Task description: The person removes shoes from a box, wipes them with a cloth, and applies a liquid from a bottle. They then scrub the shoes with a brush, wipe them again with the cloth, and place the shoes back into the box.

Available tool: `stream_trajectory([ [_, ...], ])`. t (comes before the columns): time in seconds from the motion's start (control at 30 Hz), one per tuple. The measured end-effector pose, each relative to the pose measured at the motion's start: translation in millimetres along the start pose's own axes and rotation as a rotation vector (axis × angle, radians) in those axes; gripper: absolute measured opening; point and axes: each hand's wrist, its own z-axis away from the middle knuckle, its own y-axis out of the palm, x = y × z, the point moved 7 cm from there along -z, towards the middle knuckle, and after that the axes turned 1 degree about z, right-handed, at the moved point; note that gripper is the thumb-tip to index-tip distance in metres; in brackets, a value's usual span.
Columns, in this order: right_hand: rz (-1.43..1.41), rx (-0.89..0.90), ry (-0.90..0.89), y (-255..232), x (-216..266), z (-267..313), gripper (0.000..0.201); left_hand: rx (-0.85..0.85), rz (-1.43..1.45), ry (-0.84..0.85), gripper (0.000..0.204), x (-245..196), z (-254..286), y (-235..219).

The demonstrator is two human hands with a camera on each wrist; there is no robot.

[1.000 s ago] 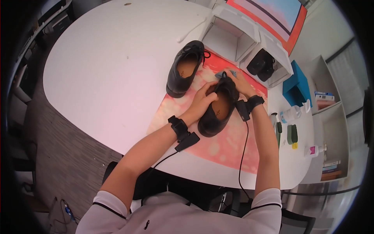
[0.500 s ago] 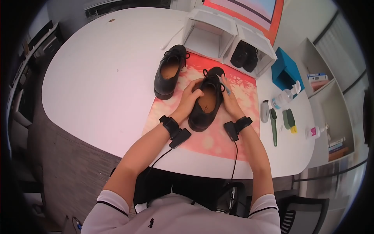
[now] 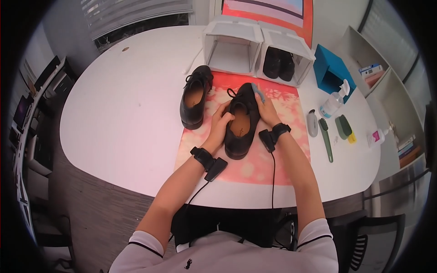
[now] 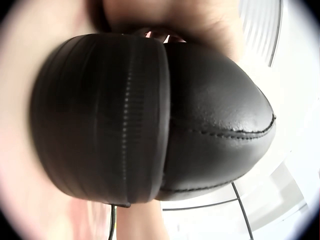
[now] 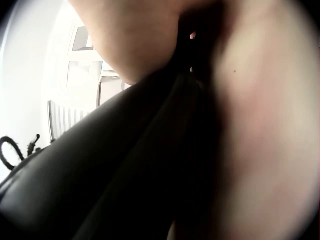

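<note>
A black lace-up shoe point(image 3: 241, 129) with a tan insole is held over the red and pink mat point(image 3: 282, 150), toe pointing away. On its left side the left hand point(image 3: 221, 126) grips it, thumb over the opening's rim. Along the toe's right side, the right hand point(image 3: 267, 110) holds a grey-blue cloth point(image 3: 258, 92) against the leather. The matching shoe point(image 3: 192, 109) stands left of it at the mat's edge. In the left wrist view the shoe's stitched heel point(image 4: 215, 125) fills the middle; dark leather point(image 5: 100, 165) crosses the right wrist view, that hand's fingers mostly hidden.
Two white boxes stand behind the mat, one box point(image 3: 232, 54) with nothing visible inside, the other holding black shoes point(image 3: 278, 63). To the right are a teal box point(image 3: 330, 68), a pump bottle point(image 3: 332, 105), a green brush point(image 3: 327, 141) and another brush point(image 3: 343, 126).
The right hand has shifted with the cloth from around the toe and laces to the toe's right side. The held shoe now points more directly away, and the head view has turned.
</note>
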Motion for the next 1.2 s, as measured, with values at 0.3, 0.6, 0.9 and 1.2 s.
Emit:
stream_trajectory([
  [0.3, -0.206, 0.107, 0.046, 3.9, 82.0, 104.2, 0.061, -0.054, -0.005, 0.03, 0.051, 2.4, -3.9, -0.2],
  [0.6, -0.054, 0.001, 0.009, 8.7, 33.5, 49.2, 0.063, -0.02, 0.009, -0.023, 0.056, 1.0, -1.4, 2.2],
  [0.9, -0.21, 0.035, 0.14, 10.6, 76.4, 104.3, 0.067, -0.048, -0.02, 0.048, 0.053, 2.5, -5.1, -0.9],
  [1.2, -0.097, 0.043, -0.062, 18.4, 144.6, 148.5, 0.064, -0.033, 0.086, -0.011, 0.05, 6.2, -5.7, -5.1],
])
